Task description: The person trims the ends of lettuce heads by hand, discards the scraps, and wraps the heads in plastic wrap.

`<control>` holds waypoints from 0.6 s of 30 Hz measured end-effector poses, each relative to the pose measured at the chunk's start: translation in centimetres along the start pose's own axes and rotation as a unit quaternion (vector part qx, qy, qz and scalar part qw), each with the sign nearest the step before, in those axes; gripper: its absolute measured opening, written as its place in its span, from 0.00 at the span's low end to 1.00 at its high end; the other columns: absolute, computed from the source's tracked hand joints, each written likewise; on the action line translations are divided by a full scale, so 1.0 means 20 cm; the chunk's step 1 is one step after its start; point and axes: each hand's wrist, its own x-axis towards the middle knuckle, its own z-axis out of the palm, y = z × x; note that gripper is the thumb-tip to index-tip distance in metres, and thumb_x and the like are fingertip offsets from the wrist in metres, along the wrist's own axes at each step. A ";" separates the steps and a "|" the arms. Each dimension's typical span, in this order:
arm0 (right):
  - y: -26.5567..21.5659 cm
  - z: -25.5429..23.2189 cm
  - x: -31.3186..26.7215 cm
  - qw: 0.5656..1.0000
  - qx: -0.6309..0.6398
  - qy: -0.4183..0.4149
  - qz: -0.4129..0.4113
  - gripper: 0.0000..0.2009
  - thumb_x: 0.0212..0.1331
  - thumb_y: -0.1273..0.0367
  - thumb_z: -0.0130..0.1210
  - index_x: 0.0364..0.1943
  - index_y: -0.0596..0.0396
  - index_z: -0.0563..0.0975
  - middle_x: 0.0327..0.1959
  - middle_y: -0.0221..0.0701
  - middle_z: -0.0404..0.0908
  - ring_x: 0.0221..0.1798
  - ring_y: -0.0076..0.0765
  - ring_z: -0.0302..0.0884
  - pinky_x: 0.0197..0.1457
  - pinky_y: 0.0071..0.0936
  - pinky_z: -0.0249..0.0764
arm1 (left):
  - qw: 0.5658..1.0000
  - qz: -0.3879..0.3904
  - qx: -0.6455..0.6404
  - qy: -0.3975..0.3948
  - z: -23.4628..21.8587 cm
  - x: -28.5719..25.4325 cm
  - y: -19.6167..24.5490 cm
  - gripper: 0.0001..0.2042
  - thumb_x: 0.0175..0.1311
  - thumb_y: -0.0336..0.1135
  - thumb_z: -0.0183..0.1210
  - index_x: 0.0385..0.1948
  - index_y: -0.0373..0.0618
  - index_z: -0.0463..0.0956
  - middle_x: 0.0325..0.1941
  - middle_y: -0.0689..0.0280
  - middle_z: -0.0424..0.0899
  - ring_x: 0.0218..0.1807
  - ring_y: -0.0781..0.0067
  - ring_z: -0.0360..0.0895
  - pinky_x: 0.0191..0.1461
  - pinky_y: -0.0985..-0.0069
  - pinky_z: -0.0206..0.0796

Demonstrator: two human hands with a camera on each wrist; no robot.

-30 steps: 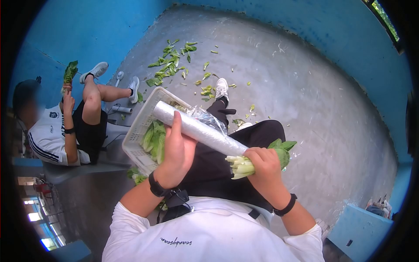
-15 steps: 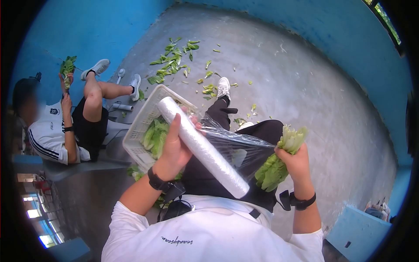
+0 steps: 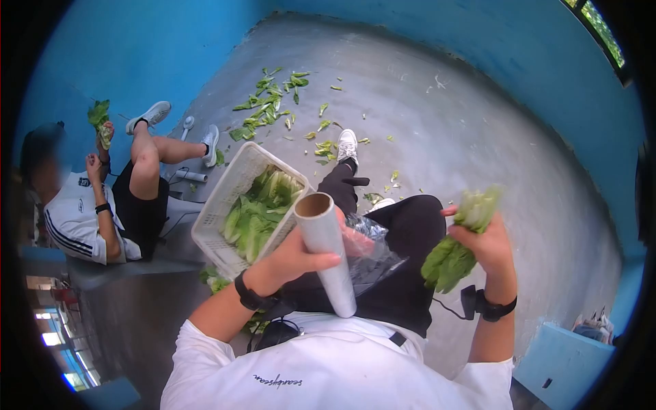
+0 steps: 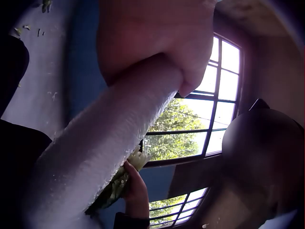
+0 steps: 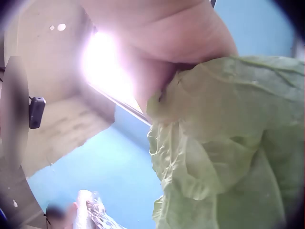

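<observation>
My left hand (image 3: pixel 290 260) grips a roll of clear plastic wrap (image 3: pixel 329 256), thumb across its front and fingers behind. The roll stands steeply over my lap, its hollow cardboard end facing up. Loose crumpled film (image 3: pixel 376 256) hangs by the left fingers. In the left wrist view the wrapped roll (image 4: pixel 105 129) runs down from the hand. Off to the right, my right hand (image 3: pixel 493 247) holds a bunch of leafy lettuce (image 3: pixel 447 263), pale stem ends up and leaves hanging down. Broad lettuce leaves (image 5: pixel 224 143) fill much of the right wrist view below that hand.
A white plastic basket (image 3: pixel 213 229) with lettuce (image 3: pixel 256 215) stands beside my left knee. Torn leaves (image 3: pixel 263 102) litter the grey floor ahead. At left a seated person (image 3: pixel 89 205) holds another leafy bunch (image 3: pixel 100 119); another roll (image 3: pixel 191 175) lies near their feet.
The right hand has moved right from the roll with the lettuce. Film stretched between roll and lettuce half a second ago now hangs crumpled near the roll, which has swung from slanted to nearly upright.
</observation>
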 end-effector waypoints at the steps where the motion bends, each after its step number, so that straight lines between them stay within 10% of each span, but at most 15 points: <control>1: -0.03 0.04 0.00 0.996 -0.005 -0.073 -0.044 0.17 0.51 0.78 0.68 0.48 0.57 0.84 0.44 0.27 0.86 0.47 0.24 0.80 0.54 0.27 0.75 | 0.999 -0.003 0.039 -0.024 0.02 0.00 0.00 0.27 0.52 0.32 0.72 0.51 0.48 0.64 0.48 0.63 0.79 0.60 0.58 0.80 0.65 0.59 0.69; 8: -0.09 0.27 0.04 0.960 0.072 -0.268 0.019 0.15 0.52 0.75 0.70 0.46 0.57 0.83 0.42 0.26 0.85 0.45 0.22 0.79 0.52 0.26 0.75 | 0.988 -0.067 0.098 -0.101 0.07 0.02 0.03 0.27 0.51 0.31 0.73 0.51 0.46 0.66 0.49 0.68 0.71 0.63 0.70 0.75 0.63 0.67 0.70; 15: -0.08 0.23 0.00 0.987 0.090 -0.130 0.016 0.12 0.50 0.75 0.70 0.39 0.56 0.81 0.35 0.25 0.83 0.39 0.21 0.79 0.46 0.27 0.76 | 0.994 -0.031 -0.010 -0.102 0.04 0.03 -0.02 0.30 0.58 0.28 0.70 0.61 0.44 0.63 0.55 0.63 0.77 0.62 0.64 0.76 0.73 0.56 0.66; 18: -0.10 0.22 -0.01 0.986 0.117 -0.111 0.032 0.12 0.49 0.76 0.69 0.39 0.58 0.80 0.36 0.27 0.84 0.41 0.22 0.80 0.47 0.26 0.76 | 0.990 -0.059 -0.061 -0.111 0.03 0.04 -0.05 0.25 0.55 0.31 0.71 0.49 0.48 0.62 0.49 0.58 0.77 0.59 0.54 0.78 0.67 0.53 0.71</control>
